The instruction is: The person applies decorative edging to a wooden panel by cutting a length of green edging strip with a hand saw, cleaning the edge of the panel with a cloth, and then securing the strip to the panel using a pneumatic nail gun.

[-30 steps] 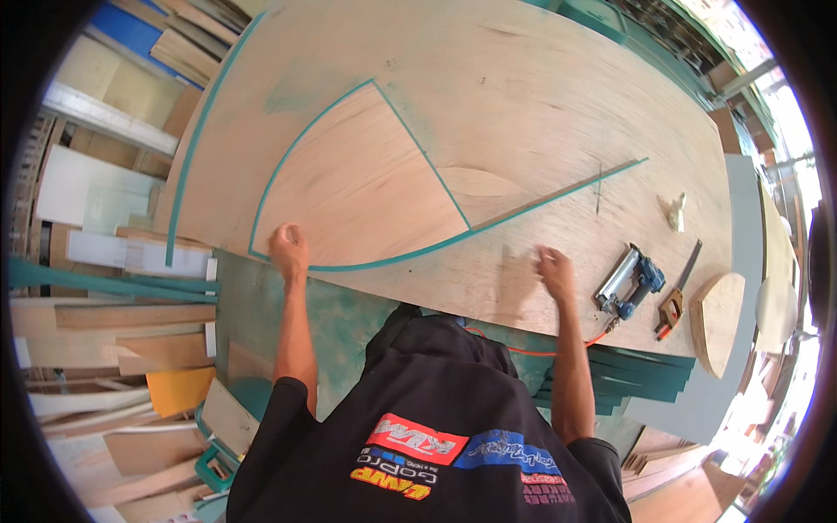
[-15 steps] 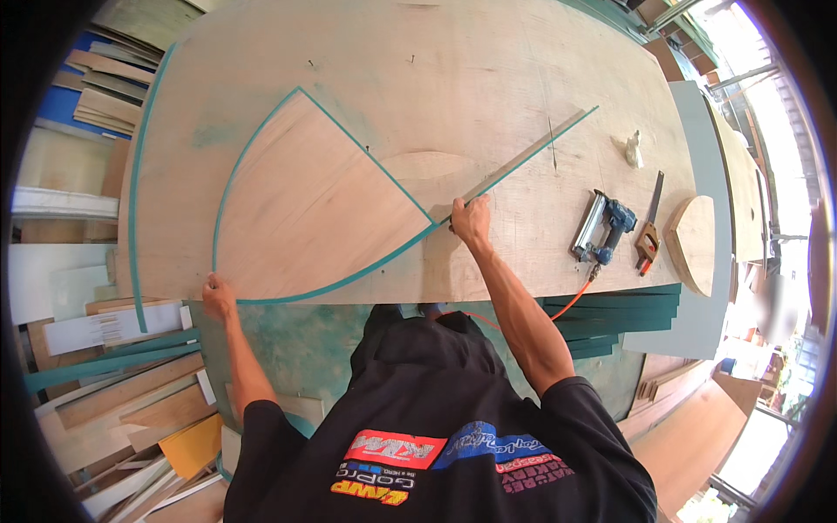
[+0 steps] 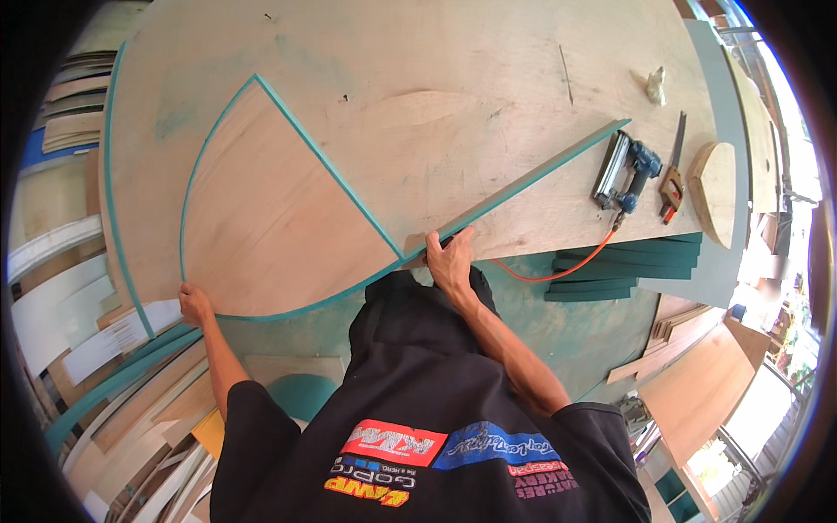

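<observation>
A curved-sided wooden panel (image 3: 279, 209) lies on the plywood worktop, edged all round with thin green strip. My left hand (image 3: 196, 303) is closed on its near left corner, fingers partly hidden. Along the curved near side runs the green edging strip (image 3: 540, 179), which passes the panel's right corner and sticks out straight toward the far right, standing on edge. My right hand (image 3: 449, 259) grips this strip just right of that corner, thumb and fingers wrapped round it. The panel's near edge reaches past the worktop's front edge.
On the worktop's right lie a blue nail gun (image 3: 629, 172) with an orange hose (image 3: 571, 272), a handsaw (image 3: 673, 187), a rounded wooden piece (image 3: 715, 193) and a crumpled pale scrap (image 3: 656, 85). Dark green strips (image 3: 602, 270) are stacked below the edge. Wood offcuts (image 3: 131, 410) crowd the left.
The panel and strip have come nearer to me, over the worktop's front edge. My right hand has moved nearer with the strip. The left hand keeps its hold on the corner.
</observation>
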Tool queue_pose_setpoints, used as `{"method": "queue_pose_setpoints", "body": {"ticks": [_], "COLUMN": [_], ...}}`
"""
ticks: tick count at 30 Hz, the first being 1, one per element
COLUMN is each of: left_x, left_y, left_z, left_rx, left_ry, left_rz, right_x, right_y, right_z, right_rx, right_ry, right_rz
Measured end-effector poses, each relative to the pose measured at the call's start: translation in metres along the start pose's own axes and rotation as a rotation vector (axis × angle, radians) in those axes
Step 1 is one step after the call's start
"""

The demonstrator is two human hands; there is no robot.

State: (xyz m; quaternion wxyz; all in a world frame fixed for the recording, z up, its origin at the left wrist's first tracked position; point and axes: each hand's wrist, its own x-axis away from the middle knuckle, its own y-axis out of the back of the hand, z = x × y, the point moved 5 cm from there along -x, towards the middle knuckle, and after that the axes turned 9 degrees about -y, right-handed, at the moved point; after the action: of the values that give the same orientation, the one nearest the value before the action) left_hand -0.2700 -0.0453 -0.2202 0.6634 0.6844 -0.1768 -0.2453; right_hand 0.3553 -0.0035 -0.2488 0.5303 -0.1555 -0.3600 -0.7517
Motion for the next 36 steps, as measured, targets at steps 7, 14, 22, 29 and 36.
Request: {"method": "queue_pose_setpoints", "body": {"ticks": [7,14,22,29,36], "left_x": [-0.033,0.019,-0.007,-0.075,-0.053], "left_y": [0.012,0.038,0.008,-0.004,-0.004], "left_z": [-0.005,-0.185,-0.301,-0.327,-0.403], "left_rx": [-0.15,0.063,0.165,0.035,0.229], "left_ry": [0.016,-0.638,-0.708,-0.587,-0.81], "left_rz": [-0.03,-0.307,-0.267,-0.071,-0.04], "right_x": [-0.008,-0.014,-0.031,-0.008,-0.002], "right_y": [-0.002,0.025,0.031,0.013,0.012], "right_z": [-0.004,0.007,-0.007,-0.011,-0.016], "right_rx": [0.014,0.043,-0.035,0.004,0.341], "right_ry": [-0.107,-0.041,-0.198,-0.102,0.17], "right_rz": [0.298,0.435,0.501,0.619,0.228]}}
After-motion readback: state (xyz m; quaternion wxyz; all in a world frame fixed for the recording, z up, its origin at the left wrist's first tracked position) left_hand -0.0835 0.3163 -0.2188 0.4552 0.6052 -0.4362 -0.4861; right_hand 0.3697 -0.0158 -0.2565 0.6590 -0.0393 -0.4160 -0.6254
